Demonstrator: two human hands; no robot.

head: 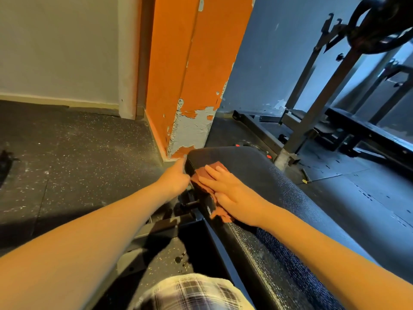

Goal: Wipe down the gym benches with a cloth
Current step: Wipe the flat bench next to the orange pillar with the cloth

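The right hand [232,193] lies flat on a reddish-brown cloth [200,172], fingers straight and spread a little, palm pressing the cloth onto the black padded bench [257,175]. The cloth sits on the pad's left edge near its far end. Part of it drapes over the side of the pad, and a crumpled corner shows below the heel of the hand.

The left hand [176,175] reaches to the side of the pad just beside the cloth, near the far rounded corner. Its fingertips are hidden against the pad's edge, so I cannot tell whether they curl round it or only touch it.

The bench's dark metal frame [161,229] runs beneath the pad, over speckled rubber flooring [78,153]. An orange pillar [196,74] with peeling paint stands just beyond the bench's far end. To the right are a steel rack [321,113] with a weight plate [380,25] and a second bench [368,130]. A plaid garment [194,291] shows at the bottom edge.
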